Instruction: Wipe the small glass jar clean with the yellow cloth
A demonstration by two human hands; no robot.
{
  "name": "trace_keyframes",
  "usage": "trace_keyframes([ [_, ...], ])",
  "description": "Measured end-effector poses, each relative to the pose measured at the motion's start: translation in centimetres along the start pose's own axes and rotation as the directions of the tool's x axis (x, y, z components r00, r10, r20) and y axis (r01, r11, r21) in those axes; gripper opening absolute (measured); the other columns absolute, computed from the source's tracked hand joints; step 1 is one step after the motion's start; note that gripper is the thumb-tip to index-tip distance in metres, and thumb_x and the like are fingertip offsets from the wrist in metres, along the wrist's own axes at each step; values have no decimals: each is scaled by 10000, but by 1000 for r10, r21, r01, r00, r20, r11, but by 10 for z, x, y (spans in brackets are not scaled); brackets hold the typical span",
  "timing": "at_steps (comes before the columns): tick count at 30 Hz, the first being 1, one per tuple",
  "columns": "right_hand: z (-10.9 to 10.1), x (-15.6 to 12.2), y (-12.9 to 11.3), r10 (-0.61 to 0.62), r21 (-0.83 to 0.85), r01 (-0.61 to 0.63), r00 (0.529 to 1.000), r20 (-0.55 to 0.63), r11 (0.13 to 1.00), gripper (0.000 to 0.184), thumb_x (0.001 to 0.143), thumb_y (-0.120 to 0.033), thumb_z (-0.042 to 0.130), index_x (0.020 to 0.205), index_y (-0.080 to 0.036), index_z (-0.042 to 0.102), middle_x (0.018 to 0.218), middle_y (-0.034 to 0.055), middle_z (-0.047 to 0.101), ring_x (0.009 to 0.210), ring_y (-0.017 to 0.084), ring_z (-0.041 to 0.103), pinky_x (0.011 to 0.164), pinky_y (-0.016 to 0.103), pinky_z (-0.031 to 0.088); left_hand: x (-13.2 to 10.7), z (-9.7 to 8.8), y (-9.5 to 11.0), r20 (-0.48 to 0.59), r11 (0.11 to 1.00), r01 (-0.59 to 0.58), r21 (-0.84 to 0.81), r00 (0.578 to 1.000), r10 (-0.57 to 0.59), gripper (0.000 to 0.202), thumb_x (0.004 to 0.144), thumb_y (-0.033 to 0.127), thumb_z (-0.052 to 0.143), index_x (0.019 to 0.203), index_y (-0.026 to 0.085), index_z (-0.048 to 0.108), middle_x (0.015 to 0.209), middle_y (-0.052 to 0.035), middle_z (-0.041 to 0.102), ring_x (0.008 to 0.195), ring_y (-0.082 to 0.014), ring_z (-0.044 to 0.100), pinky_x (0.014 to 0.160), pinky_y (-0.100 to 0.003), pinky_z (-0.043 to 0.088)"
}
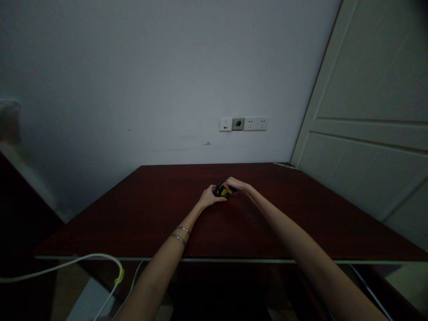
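A small black-and-yellow object (221,191) is between my two hands near the middle of the dark red table; its kind is too small and dim to make out. My left hand (210,196) wraps round its left side, with the thumb along the near side and the fingers behind. From the right, my right hand (235,184) is closed on its upper right part, fingers curled down. A dark bit shows under the right fingers. Two bracelets (181,235) circle my left wrist.
The dark red tabletop (160,205) reaches back to a pale wall with a row of sockets (256,124). A panelled white door (368,98) stands at the right. A white cable (96,256) with a yellow tag loops at the front left edge.
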State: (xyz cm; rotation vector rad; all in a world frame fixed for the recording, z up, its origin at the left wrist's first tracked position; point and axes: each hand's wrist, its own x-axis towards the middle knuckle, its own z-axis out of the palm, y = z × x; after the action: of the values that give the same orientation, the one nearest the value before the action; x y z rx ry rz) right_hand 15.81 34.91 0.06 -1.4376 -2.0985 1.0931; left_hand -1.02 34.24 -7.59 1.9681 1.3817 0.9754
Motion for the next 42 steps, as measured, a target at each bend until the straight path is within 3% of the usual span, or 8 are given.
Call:
trace_keyframes([
  [5, -10, -3, -4, -41, -10, 41, 996, -76, 999, 148, 537, -107, 410, 509, -120, 555, 379, -15, 497, 350, 80, 412, 363, 187, 302, -1, 0, 1, 2, 1000, -7, -1, 1000, 7, 829, 433, 538, 764, 1115, 146, 502, 1044, -108, 632, 960, -243, 595, 807, -317, 456],
  [9, -19, -14, -9, -287, -257, 237, 942, -176, 937, 346, 606, -121, 472, 895, -147, 662, 754, 27, 683, 597, 121, 578, 526, 190, 426, -1, 1, 4, -11, 1000, -1, -11, 1000, 1, 806, 436, 516, 773, 1104, 148, 510, 1018, -101, 642, 946, -244, 600, 806, -320, 458],
  [12, -17, -25, -8, -459, -573, 361, 888, -30, 736, 437, 641, -140, 525, 1057, -227, 622, 1052, 30, 655, 887, 173, 611, 713, 226, 463, -3, 0, 6, -5, 1000, 6, -7, 1000, -6, 773, 446, 499, 775, 1090, 155, 523, 1009, -91, 644, 940, -242, 601, 800, -318, 461],
  [16, -6, -31, 2, -475, -759, 445, 856, 205, 475, 498, 696, -197, 538, 1184, -297, 533, 1234, 10, 563, 1020, 213, 576, 777, 286, 465, -5, -2, 8, -3, 1000, -12, 24, 1000, 12, 737, 469, 495, 764, 1082, 159, 532, 1004, -84, 645, 939, -242, 601, 802, -321, 464],
  [24, -9, -21, 0, -405, -828, 466, 854, 328, 311, 532, 695, -179, 564, 1204, -324, 513, 1240, 15, 564, 1002, 214, 587, 768, 295, 461, -2, 0, 5, 3, 999, -9, 47, 1000, 8, 743, 464, 516, 757, 1078, 162, 536, 1041, -93, 640, 973, -247, 594, 820, -325, 460],
  [28, -9, -22, -2, -364, -831, 430, 881, 302, 352, 476, 689, -202, 580, 1154, -302, 557, 1099, 59, 643, 941, 227, 619, 722, 298, 466, -1, 0, 4, -3, 999, -4, 38, 1000, 4, 747, 456, 505, 764, 1077, 159, 535, 1032, -97, 640, 972, -248, 592, 814, -319, 456],
  [36, 10, -5, -12, -213, -773, 245, 966, 145, 585, 304, 567, -251, 661, 846, -134, 684, 893, 174, 679, 828, 294, 650, 664, 330, 475, 1, 2, 0, -12, 1000, -8, 21, 1000, 8, 755, 427, 510, 773, 1054, 156, 544, 984, -90, 643, 921, -239, 600, 790, -320, 459],
  [42, 10, 11, -29, -44, -636, 105, 993, 111, 765, 59, 524, -150, 579, 518, -105, 618, 539, 124, 633, 573, 226, 628, 508, 268, 440, 4, 4, -2, -1, 1000, -18, 20, 1000, 18, 783, 432, 525, 767, 1075, 143, 535, 994, -95, 641, 916, -245, 601, 763, -322, 472],
])
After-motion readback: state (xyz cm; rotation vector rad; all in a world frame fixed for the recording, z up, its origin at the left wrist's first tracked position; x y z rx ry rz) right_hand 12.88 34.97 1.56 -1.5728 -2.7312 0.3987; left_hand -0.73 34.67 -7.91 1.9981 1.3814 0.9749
